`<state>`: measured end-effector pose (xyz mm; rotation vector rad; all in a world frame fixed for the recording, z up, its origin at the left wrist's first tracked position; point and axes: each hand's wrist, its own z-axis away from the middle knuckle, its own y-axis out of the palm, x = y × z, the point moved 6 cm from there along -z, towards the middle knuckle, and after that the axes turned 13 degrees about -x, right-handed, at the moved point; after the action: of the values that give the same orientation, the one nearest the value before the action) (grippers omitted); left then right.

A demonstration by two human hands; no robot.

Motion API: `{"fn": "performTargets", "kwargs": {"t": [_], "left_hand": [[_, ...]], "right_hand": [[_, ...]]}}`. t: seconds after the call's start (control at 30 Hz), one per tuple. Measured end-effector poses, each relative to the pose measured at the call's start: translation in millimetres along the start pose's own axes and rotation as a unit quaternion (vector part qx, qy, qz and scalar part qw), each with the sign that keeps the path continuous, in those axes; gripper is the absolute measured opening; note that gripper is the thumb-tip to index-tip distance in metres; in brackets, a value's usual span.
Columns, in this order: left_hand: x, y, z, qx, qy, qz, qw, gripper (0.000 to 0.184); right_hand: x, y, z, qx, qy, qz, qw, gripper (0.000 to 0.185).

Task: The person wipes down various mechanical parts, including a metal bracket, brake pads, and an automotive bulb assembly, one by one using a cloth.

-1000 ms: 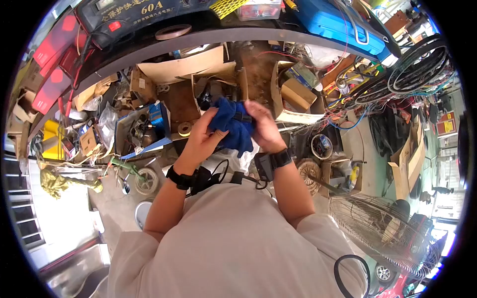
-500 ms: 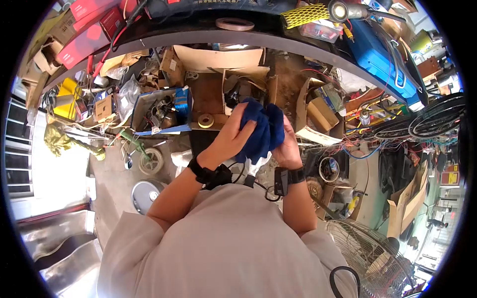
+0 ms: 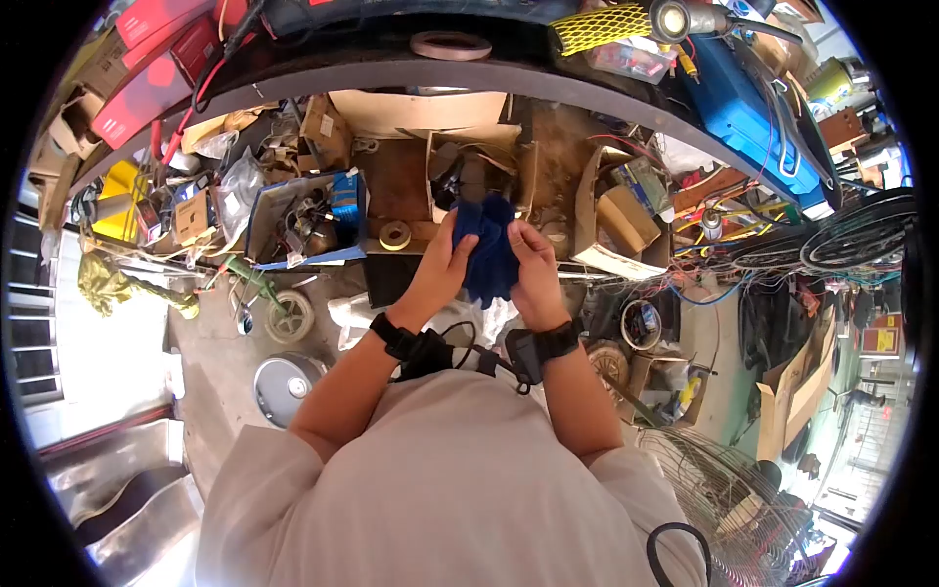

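A dark blue cloth point(image 3: 492, 252), soft and bunched into folds, is held up in front of my chest between both hands. My left hand point(image 3: 445, 262) grips its left side, with the thumb lying over the front. On the right side, my right hand point(image 3: 536, 269) pinches the cloth's edge between thumb and fingers. The lower end of the cloth hangs down between the hands. Behind it stands an open cardboard box point(image 3: 443, 147) with dark parts inside, partly hidden by the cloth.
A dark bench edge point(image 3: 460, 73) curves across above the shelf. On it lie a roll of tape point(image 3: 450, 45) and a blue case point(image 3: 748, 117). Yellow tape point(image 3: 394, 235) and a blue-edged box point(image 3: 308, 220) sit left of my hands. A wire fan guard point(image 3: 724, 499) stands at lower right.
The cloth has gone from a wide bunch to a narrower, hanging shape. My right hand has moved left, closer to my left hand, and now pinches the edge.
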<state>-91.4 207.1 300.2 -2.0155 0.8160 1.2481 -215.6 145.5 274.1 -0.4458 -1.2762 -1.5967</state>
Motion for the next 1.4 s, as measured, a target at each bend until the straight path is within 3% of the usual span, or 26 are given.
{"fn": "performTargets", "kwargs": {"t": [0.03,0.1,0.2,0.3,0.33,0.37,0.4,0.43,0.47,0.5,0.53,0.63,0.67,0.77,0.8,0.9,1.03,1.27,1.37,1.4], "left_hand": [[4,1,0,-0.012,0.028,0.008,0.999,0.044],[10,1,-1,0.025,-0.069,0.008,0.997,0.043],[34,-2,-4,0.090,-0.147,-0.025,0.985,0.041],[68,-4,6,0.145,-0.212,-0.063,0.964,0.034],[83,-4,12,0.161,-0.235,-0.074,0.956,0.031],[114,-3,26,0.144,-0.298,0.008,0.944,0.029],[156,1,48,0.126,-0.355,0.090,0.922,0.027],[181,5,61,0.107,-0.405,0.172,0.892,0.026],[191,2,66,0.062,-0.439,0.161,0.882,0.024],[199,0,72,0.017,-0.472,0.150,0.868,0.022],[209,-2,77,-0.061,-0.486,0.160,0.857,0.021],[219,-16,71,-0.179,-0.494,0.040,0.850,0.021],[216,-24,63,-0.215,-0.464,-0.032,0.859,0.021],[202,-49,32,-0.184,-0.303,-0.144,0.924,0.023],[193,-56,25,-0.192,-0.251,-0.139,0.939,0.025],[218,-62,35,-0.137,-0.294,-0.161,0.932,0.026],[249,-48,67,-0.099,-0.349,-0.113,0.925,0.029],[250,-30,83,-0.071,-0.388,-0.018,0.919,0.030],[233,-29,74,-0.072,-0.390,0.013,0.918,0.027],[231,-28,72,-0.074,-0.389,0.020,0.918,0.026]], "right_hand": [[-2,-1,-1,0.009,0.022,-0.018,1.000,0.021],[-10,-6,-2,0.028,0.070,-0.051,0.996,0.020],[-28,-21,-15,0.014,0.031,0.017,0.999,0.020],[-73,-53,-45,0.002,0.082,0.074,0.994,0.029],[-78,-62,-53,0.047,-0.055,0.228,0.971,0.028],[-86,-72,-57,0.093,-0.193,0.369,0.904,0.029],[-95,-78,-58,0.135,-0.326,0.492,0.796,0.030],[-101,-72,-59,0.169,-0.448,0.589,0.651,0.031],[-102,-77,-79,0.053,-0.253,0.488,0.834,0.028],[-114,-72,-82,-0.067,-0.032,0.341,0.937,0.025],[-139,-68,-76,-0.180,0.193,0.162,0.951,0.023],[-150,-56,-102,-0.192,0.005,0.322,0.927,0.020],[-142,-50,-111,-0.163,-0.238,0.447,0.847,0.020],[-105,-23,-105,-0.171,-0.429,0.457,0.760,0.021],[-110,-37,-119,-0.206,-0.374,0.448,0.785,0.022],[-127,-71,-164,-0.271,-0.124,0.309,0.903,0.029],[-127,-55,-190,-0.292,0.147,0.336,0.883,0.031],[-213,-93,-265,-0.121,0.232,0.074,0.962,0.022],[-226,-102,-262,-0.053,0.278,-0.032,0.959,0.026],[-251,-132,-279,-0.058,0.276,-0.007,0.959,0.026]]}}
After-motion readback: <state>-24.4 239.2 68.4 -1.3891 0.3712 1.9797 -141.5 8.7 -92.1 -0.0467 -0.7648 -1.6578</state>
